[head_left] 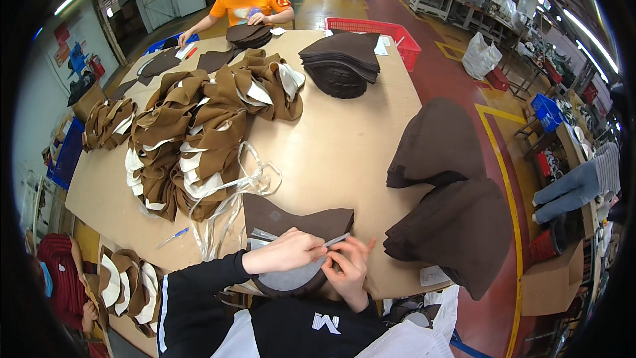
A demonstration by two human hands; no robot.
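Observation:
A dark brown shaped fabric piece point(298, 220) lies at the table's near edge, with a light grey panel point(291, 277) on its lower part. Over it, my left hand point(286, 250) is closed, its fingertips pinching a narrow pale grey strip point(339, 239). My right hand point(348, 269) meets it from the right, thumb and fingers closed on the same strip. Another pale strip point(264, 233) rests on the brown piece beside my left hand. Loose white ribbons point(255, 180) are tangled just beyond, to the left.
Brown pieces with white parts point(189, 139) are heaped at left. Dark brown stacks lie at the right edge point(450, 232) and far side point(341, 59). A blue pen point(173, 237) is at left, a red crate point(404, 43) beyond the table. Across sits a co-worker in orange point(250, 1).

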